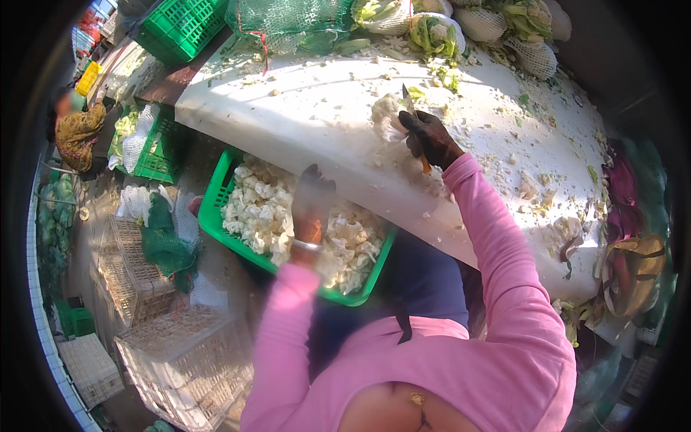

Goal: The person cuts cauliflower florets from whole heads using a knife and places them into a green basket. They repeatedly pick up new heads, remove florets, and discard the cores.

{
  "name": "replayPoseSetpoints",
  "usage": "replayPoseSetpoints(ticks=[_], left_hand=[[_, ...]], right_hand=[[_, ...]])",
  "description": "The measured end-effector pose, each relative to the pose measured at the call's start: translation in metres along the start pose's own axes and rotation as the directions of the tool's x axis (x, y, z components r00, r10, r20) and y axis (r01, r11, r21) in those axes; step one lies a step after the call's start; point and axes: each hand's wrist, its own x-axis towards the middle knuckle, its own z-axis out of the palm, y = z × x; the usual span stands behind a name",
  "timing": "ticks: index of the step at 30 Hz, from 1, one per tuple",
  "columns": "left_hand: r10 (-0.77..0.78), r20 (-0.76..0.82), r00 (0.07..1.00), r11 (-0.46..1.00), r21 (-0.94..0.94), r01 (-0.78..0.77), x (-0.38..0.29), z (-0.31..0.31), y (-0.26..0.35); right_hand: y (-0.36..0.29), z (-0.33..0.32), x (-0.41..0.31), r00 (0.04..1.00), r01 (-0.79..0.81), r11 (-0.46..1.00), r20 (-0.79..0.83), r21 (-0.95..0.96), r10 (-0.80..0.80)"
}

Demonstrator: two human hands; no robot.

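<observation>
My right hand [430,139], in a dark glove, is closed on a knife [409,101] with an orange handle, its blade pointing away from me. A piece of cauliflower [386,116] lies on the white table [324,102] against that hand; whether the fingers also grip it I cannot tell. Over a green plastic crate [213,208] of cauliflower florets [256,202] is my left hand [313,194], dark-gloved and blurred by motion. Its fingers point toward the table edge, and what it may hold does not show. The crate sits just below that edge.
Cauliflower heads in white foam nets [437,35] and a green mesh bag [289,21] lie along the table's far side. Scraps litter the tabletop. Pale plastic crates [178,351] stand at lower left. Another person [80,129] is at the far left, near a green crate [156,151].
</observation>
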Motion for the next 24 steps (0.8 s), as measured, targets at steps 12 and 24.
replayPoseSetpoints(ticks=[12,24], left_hand=[[-0.385,0.046,0.922,0.92,0.104,0.379,-0.057,-0.057,0.031],[-0.372,-0.131,0.919,0.928,-0.07,0.365,-0.058,-0.088,0.011]], right_hand=[[0.068,0.177,-0.078,0.96,-0.107,0.994,0.263,0.03,0.096],[0.075,0.166,-0.078,0.871,-0.4,0.839,0.439,0.368,0.223]])
